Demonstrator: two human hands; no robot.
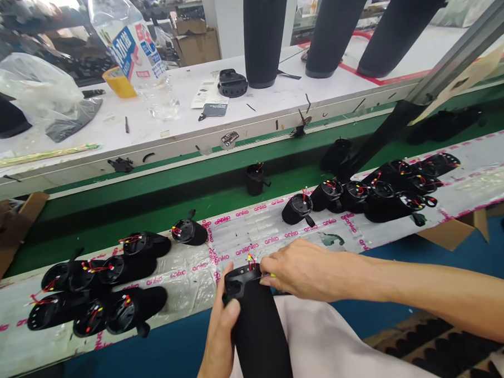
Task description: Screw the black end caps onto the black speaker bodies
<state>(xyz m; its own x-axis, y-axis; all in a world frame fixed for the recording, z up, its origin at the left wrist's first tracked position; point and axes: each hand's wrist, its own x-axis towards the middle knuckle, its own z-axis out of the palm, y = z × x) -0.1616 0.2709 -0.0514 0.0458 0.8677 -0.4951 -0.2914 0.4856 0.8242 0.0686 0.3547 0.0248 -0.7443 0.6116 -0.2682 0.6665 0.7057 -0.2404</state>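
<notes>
My left hand (220, 329) is wrapped round a black cylindrical speaker body (260, 336), which leans over my lap with its open end up and away from me. Red wires with a yellow connector (250, 261) stick up from that end. At its right rim, my right hand (295, 269) is closed in a pinch. A small yellow bit shows under its fingers, but most of what they hold is hidden. Similar speaker bodies with loose wires lie on the bench in a left group (125, 267) and a right group (373, 192).
Behind the taped bench (254, 233) runs a green belt (223, 196) with another speaker body (255, 179) on it. A white shelf (128, 125) above holds a plastic bottle (140, 54), a tape roll (119, 82) and tall black cylinders (264, 38). A metal post (458, 40) slants at right.
</notes>
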